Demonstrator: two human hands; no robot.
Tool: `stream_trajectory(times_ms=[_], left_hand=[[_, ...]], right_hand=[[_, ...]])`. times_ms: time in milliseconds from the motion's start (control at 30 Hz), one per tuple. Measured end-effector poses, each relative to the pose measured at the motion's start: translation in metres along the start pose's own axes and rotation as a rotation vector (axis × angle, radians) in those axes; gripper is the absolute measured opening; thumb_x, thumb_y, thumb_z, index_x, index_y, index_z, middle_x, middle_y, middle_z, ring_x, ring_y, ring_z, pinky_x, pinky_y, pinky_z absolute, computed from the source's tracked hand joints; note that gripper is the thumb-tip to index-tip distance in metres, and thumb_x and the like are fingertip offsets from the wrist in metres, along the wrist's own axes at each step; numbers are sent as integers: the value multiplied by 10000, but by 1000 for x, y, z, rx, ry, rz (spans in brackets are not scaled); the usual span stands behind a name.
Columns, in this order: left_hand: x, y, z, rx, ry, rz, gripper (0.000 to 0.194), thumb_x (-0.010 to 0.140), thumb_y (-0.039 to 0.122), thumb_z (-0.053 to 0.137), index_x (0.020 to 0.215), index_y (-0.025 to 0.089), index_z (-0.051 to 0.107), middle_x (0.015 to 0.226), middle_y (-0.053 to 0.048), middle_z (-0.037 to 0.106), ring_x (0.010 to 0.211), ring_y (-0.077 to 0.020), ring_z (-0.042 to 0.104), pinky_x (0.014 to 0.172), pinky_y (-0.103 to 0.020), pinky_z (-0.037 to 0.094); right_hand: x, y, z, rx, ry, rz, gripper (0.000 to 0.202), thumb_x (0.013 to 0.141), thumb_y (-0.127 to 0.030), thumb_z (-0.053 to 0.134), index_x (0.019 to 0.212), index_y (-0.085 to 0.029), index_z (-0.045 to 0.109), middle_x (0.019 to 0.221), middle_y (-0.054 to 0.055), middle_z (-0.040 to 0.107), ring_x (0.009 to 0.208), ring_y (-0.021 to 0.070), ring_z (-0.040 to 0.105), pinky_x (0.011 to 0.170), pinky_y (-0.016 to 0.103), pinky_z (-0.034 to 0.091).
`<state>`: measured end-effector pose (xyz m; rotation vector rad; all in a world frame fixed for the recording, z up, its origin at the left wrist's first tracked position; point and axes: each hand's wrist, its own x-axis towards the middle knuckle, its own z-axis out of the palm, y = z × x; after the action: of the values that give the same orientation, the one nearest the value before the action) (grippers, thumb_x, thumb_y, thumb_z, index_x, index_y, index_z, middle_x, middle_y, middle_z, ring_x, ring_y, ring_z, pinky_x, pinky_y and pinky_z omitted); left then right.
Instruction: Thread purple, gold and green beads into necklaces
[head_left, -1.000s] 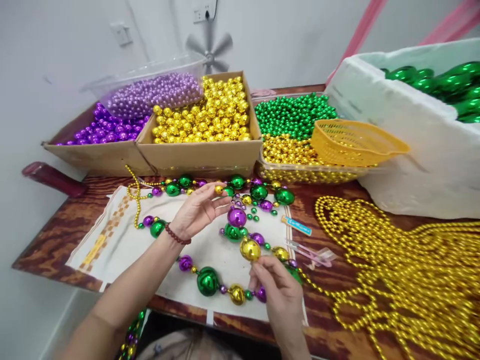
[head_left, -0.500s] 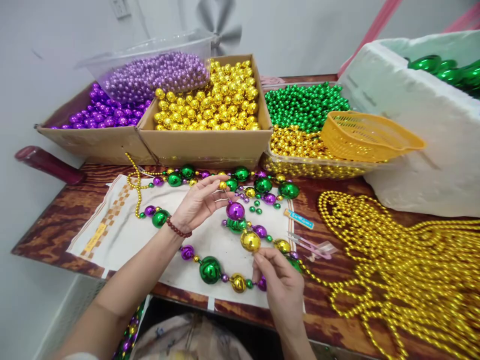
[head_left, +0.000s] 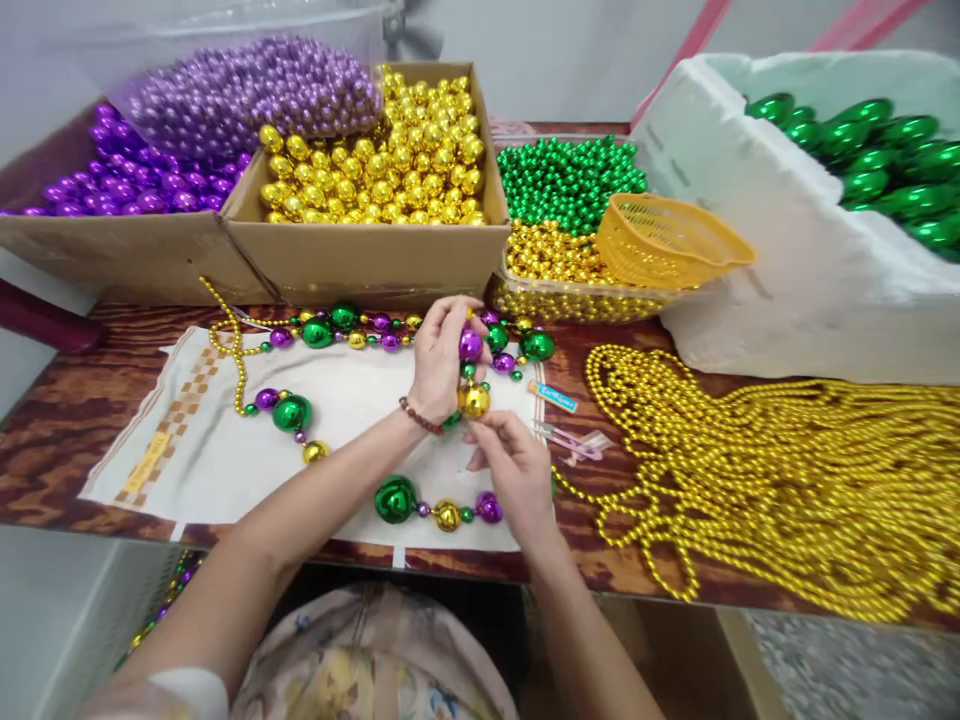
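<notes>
My left hand (head_left: 439, 360) is closed over the upper end of a short run of beads, its fingertips on a small gold bead partly hidden by them. Under those fingers hangs a shiny purple bead (head_left: 471, 346), with a larger gold bead (head_left: 475, 402) just below. My right hand (head_left: 517, 470) pinches at the underside of that gold bead; the string between the fingertips is too fine to make out. A bead garland in green, purple and gold lies around both hands on a white cloth (head_left: 352, 385), including a big green bead (head_left: 395, 499).
Behind stand cardboard boxes (head_left: 367, 255) of purple and gold beads, a clear tub (head_left: 585, 300) of green and gold ones, and a yellow basket (head_left: 675, 245). Gold bead strands (head_left: 750, 470) lie right, near pink scissors (head_left: 574, 440). A white foam box (head_left: 720, 290) holds green ornaments.
My view has shifted, so the table's contents appear further left. Both hands have drawn closer together, and my left hand has turned, its back now covering more of the beads.
</notes>
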<state>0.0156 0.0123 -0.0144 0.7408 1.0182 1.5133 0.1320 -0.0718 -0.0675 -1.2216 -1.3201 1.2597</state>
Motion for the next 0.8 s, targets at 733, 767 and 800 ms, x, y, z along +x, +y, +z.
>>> stream_trajectory(times_ms=[733,767,800], left_hand=[[43,11,17,985,-729,416,277,944,308,512,738,154,614,601,31,525,555,-97,441,561,-232,287],[45,11,16,982,-722,418,272,941,307,516,742,155,623,608,26,541,559,-100,450,563,-233,291],[47,11,15,978,-717,418,267,938,303,520,745,156,630,614,19,557,564,-103,461,565,-234,297]], right_hand=[[111,-49,-56,185,176,-75,302,689,-434,788,742,-178,636,478,-73,534,369,61,451,370,169,328],[113,-48,-55,162,186,-85,301,700,-438,778,735,-180,626,480,-73,536,363,59,447,366,167,320],[114,-46,-53,137,187,-94,299,712,-442,767,734,-182,622,486,-71,542,360,58,445,362,167,314]])
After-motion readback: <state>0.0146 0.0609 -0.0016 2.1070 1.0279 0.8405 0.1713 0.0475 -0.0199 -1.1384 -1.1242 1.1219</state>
